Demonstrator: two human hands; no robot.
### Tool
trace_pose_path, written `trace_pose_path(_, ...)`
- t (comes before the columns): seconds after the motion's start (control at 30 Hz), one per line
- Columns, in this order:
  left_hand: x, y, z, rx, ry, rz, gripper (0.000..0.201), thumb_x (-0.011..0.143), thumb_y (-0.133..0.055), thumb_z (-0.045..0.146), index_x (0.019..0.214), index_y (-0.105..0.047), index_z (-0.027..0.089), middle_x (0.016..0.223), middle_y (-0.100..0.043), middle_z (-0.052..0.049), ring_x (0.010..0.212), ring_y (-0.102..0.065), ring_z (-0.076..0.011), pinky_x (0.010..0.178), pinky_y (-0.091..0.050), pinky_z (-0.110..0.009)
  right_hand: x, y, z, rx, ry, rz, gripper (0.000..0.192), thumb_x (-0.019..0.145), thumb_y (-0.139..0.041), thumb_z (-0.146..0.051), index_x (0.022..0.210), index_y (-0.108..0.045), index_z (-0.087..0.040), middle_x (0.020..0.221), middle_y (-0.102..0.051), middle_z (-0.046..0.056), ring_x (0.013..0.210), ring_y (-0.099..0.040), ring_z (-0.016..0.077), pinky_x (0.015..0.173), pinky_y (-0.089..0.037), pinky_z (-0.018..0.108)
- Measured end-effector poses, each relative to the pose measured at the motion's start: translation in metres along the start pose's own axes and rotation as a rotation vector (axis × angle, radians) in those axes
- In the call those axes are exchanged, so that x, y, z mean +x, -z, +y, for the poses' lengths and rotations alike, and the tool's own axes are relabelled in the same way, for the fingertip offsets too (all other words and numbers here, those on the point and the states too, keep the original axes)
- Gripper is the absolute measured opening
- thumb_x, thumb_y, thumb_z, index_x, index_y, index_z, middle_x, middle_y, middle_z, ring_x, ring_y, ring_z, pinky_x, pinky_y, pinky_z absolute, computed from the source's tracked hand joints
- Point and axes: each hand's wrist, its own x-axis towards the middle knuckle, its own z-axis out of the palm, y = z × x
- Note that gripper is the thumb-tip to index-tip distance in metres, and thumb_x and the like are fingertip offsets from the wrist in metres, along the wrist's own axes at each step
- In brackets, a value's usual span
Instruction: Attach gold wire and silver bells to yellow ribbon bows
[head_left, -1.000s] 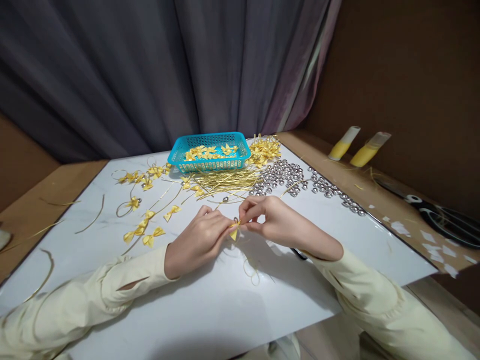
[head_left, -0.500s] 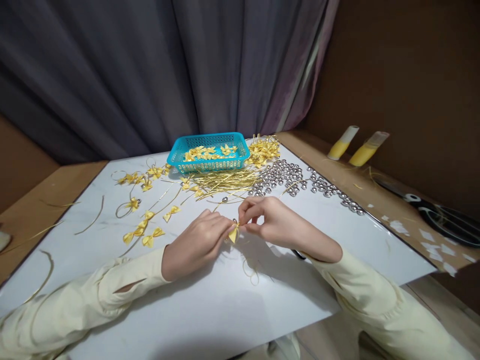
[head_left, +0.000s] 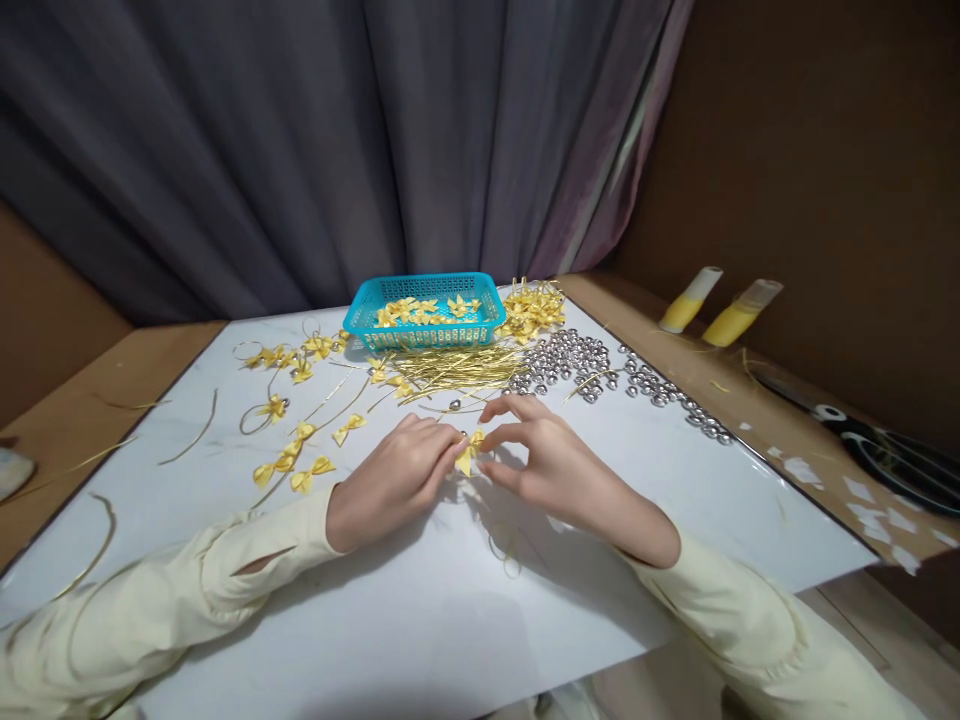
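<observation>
My left hand (head_left: 397, 478) pinches a small yellow ribbon bow (head_left: 468, 458) with a silver bell on it, low over the white board (head_left: 465, 610). My right hand (head_left: 551, 460) is right beside it, thumb and forefinger curled around the bow's right side, the other fingers spread. A thin gold cord (head_left: 508, 545) trails from the bow and loops on the board towards me. Both arms wear pale yellow sleeves.
A blue basket (head_left: 424, 312) with bows stands at the back. In front of it lie gold cords (head_left: 457, 365), to the right silver bells (head_left: 581, 360) and a bow heap (head_left: 532, 305). Finished bows (head_left: 300, 455) lie left. Scissors (head_left: 874, 440) and two yellow tubes (head_left: 712, 305) are at right.
My right hand's fingers have loosened and spread beside the bow. The hands and bow sit slightly lower on the board; the view has tilted a little.
</observation>
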Motion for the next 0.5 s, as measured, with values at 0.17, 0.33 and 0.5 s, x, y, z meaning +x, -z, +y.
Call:
trace_pose_path(0.17, -0.002, 0.0, 0.0, 0.053, -0.019, -0.003, 0.029, 0.097, -0.03, 0.02, 0.081, -0.053, 0.015, 0.073, -0.057, -0.003, 0.067, -0.05, -0.017, 0.069, -0.037, -0.032, 0.01, 0.002, 0.002, 0.343, -0.128, -0.178, 0.01, 0.077, -0.062, -0.013, 0.079, -0.072, -0.015, 0.106, -0.061, 0.008, 0.093, -0.058, 0.0178, 0.083, -0.044, 0.032)
trace_pose_path(0.33, -0.004, -0.004, -0.002, 0.188, -0.103, 0.035, 0.028, 0.095, -0.031, 0.016, 0.079, -0.054, 0.014, 0.07, -0.054, -0.004, 0.066, -0.046, -0.0184, 0.065, -0.035, -0.032, 0.014, -0.003, 0.007, 0.572, -0.249, -0.163, 0.011, 0.075, -0.062, -0.012, 0.067, -0.07, -0.015, 0.097, -0.063, 0.005, 0.087, -0.059, 0.0157, 0.081, -0.044, 0.03)
trace_pose_path(0.5, -0.006, -0.002, -0.006, 0.309, -0.155, -0.009, 0.028, 0.093, -0.03, 0.009, 0.077, -0.053, 0.013, 0.07, -0.052, -0.005, 0.065, -0.043, -0.0186, 0.063, -0.033, -0.031, 0.011, 0.007, 0.007, 0.767, -0.314, -0.24, 0.015, 0.074, -0.057, -0.013, 0.067, -0.07, -0.018, 0.094, -0.066, 0.002, 0.095, -0.058, 0.0165, 0.087, -0.041, 0.029)
